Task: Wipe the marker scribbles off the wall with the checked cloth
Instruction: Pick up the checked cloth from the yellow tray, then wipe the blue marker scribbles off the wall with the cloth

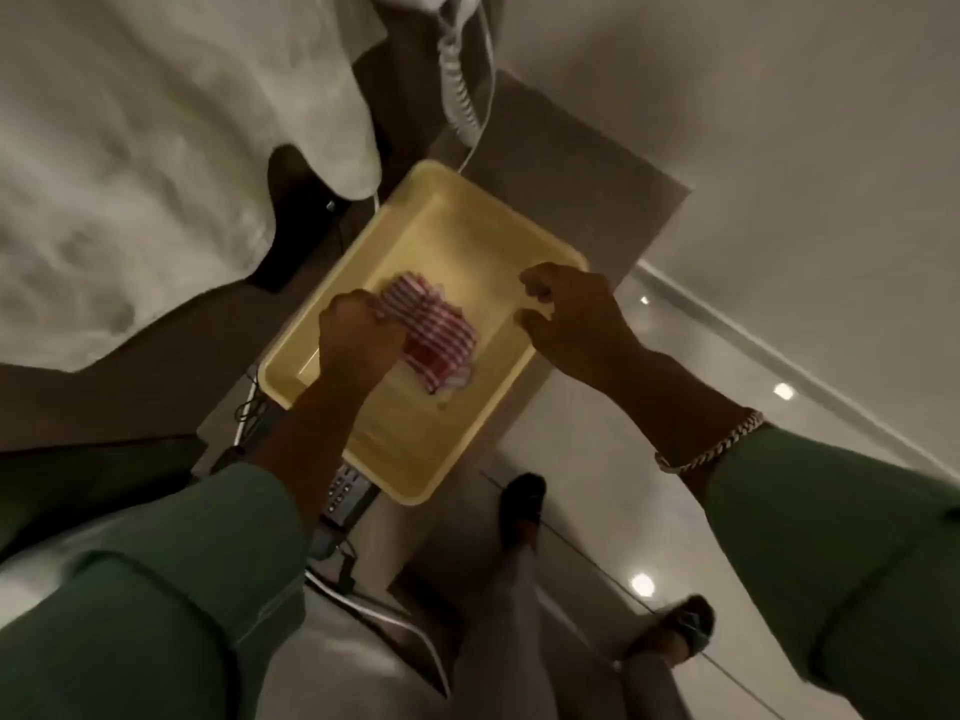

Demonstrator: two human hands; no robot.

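Note:
A red-and-white checked cloth (434, 332) lies crumpled in a shallow yellow tray (470, 220) on a small bedside stand. My left hand (358, 337) is closed on the cloth's left edge, inside the tray. My right hand (574, 317) hovers over the tray's right rim with its fingers curled and apart, holding nothing. The pale wall (779, 148) fills the upper right; no marker scribbles show on the part in view. Both arms wear green sleeves, and a chain bracelet (711, 449) sits on the right wrist.
A bed with white bedding (156, 148) fills the upper left. A white coiled phone cord (460, 85) hangs behind the tray. A keypad phone (345, 493) and cables lie by the tray's near corner. Glossy floor (623, 511) and my feet (522, 504) are below.

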